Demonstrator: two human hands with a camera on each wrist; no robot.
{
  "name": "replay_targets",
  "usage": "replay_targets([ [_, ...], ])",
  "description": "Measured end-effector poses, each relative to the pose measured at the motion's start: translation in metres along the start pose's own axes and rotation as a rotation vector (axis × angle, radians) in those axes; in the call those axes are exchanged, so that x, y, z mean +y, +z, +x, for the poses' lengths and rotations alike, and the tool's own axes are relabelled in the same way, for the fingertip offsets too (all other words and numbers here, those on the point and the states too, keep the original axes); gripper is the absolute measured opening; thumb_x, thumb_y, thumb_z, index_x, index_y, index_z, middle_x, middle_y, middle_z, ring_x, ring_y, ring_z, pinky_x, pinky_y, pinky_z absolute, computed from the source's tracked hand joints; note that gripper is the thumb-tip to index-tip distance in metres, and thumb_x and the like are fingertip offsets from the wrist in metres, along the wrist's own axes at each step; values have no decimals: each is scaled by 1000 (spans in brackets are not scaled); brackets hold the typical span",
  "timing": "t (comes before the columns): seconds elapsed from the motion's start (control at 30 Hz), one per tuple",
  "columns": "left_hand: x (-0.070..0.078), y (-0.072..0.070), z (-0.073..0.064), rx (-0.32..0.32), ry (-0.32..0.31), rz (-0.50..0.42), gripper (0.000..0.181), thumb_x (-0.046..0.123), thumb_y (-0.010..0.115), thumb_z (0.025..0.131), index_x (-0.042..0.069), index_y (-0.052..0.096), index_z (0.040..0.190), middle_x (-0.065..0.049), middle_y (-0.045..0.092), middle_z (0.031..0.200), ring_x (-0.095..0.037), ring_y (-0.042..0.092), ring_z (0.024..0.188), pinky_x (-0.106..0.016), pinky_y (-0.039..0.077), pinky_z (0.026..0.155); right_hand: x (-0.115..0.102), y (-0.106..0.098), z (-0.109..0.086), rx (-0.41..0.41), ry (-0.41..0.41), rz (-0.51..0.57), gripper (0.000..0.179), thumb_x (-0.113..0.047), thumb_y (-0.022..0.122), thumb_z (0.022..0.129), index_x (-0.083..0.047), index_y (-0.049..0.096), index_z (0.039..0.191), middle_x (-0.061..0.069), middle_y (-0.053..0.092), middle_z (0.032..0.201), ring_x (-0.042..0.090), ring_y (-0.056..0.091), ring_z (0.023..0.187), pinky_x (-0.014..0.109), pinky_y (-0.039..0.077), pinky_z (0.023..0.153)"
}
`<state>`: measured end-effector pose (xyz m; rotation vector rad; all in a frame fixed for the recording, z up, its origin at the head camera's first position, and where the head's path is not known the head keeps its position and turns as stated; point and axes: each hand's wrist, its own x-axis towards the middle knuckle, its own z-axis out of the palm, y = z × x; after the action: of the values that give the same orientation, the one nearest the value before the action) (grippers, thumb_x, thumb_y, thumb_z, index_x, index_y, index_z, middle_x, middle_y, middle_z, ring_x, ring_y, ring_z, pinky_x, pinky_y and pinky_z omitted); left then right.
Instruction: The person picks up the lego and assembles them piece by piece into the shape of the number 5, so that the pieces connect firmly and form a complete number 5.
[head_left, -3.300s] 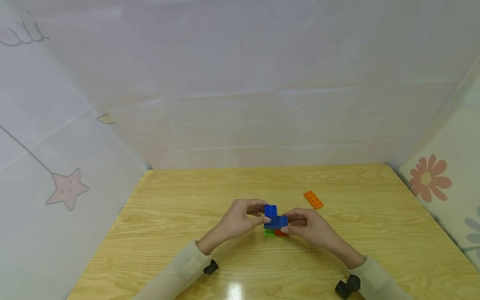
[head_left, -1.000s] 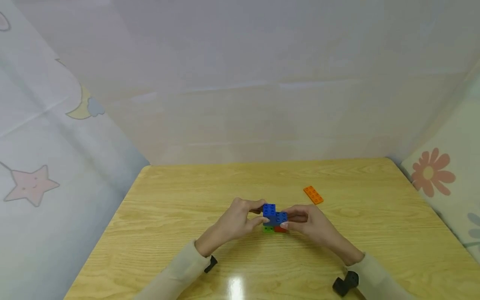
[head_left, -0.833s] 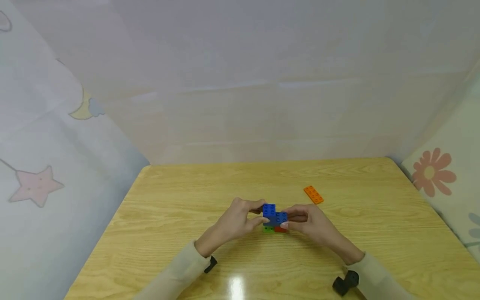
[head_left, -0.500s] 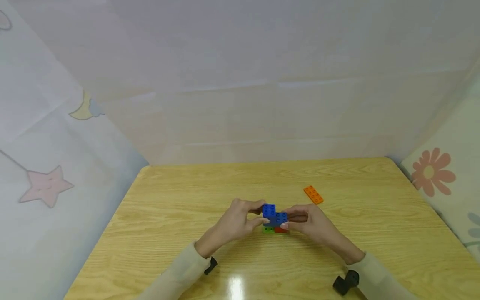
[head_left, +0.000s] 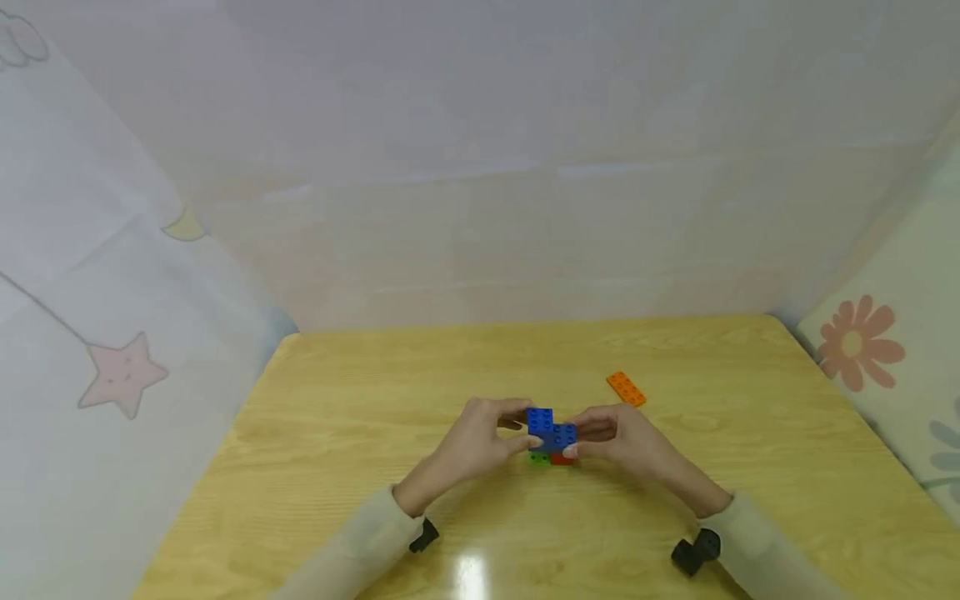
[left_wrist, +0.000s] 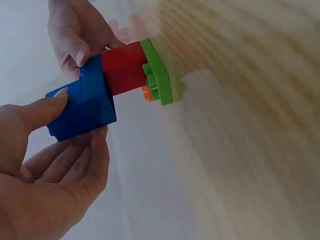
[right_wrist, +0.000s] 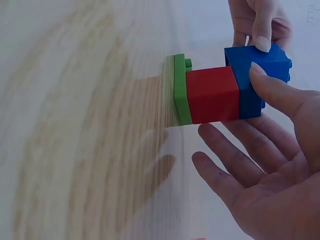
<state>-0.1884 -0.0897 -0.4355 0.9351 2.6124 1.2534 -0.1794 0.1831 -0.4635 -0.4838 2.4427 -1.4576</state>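
Observation:
In the head view a small stack of toy building bricks stands on the table between both hands. A thin green plate (head_left: 538,458) lies at the bottom, with a red brick (right_wrist: 212,95) on its right part. On the red brick sits a longer blue brick (head_left: 565,437), overhanging to the left, and a smaller blue brick (head_left: 540,419) tops its left end. My left hand (head_left: 476,437) pinches the blue bricks at the left end between thumb and fingers. My right hand (head_left: 633,442) pinches the longer blue brick's right end; its lower fingers spread below in the right wrist view.
An orange studded plate (head_left: 626,388) lies flat behind the right hand. The wooden table (head_left: 360,392) ends at a pale cloth wall at the back. Black wrist devices, such as the right one (head_left: 696,552), sit by the sleeves.
The head view has shifted slightly. Both hands keep their hold on the blue bricks, and the stack and orange plate stay in place.

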Motion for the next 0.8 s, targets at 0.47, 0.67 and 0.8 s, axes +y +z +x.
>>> replay_targets([
  [0.47,-2,0,0,29,-128,-219,44,30,82,93,15,72,134,-2,78,122,-20,75,110,-27,62,89,-16,-23,8,14,-157,-147,42,-39,74,99,-11,71,130,9,75,128,26,72,119,46,59,102],
  [0.67,0,0,1,33,-133,-210,44,30,82,93,13,72,133,-5,78,121,-21,74,112,-29,62,90,-22,-38,12,151,-166,-198,38,-39,74,99,-16,72,129,9,75,128,33,71,124,57,56,104],
  [0.8,1,-1,2,33,-140,-211,44,29,82,93,14,72,133,-5,78,121,-22,74,112,-30,62,90,-24,-46,13,203,-138,-238,41,-41,75,98,-15,72,130,9,75,130,36,69,126,58,55,105],
])
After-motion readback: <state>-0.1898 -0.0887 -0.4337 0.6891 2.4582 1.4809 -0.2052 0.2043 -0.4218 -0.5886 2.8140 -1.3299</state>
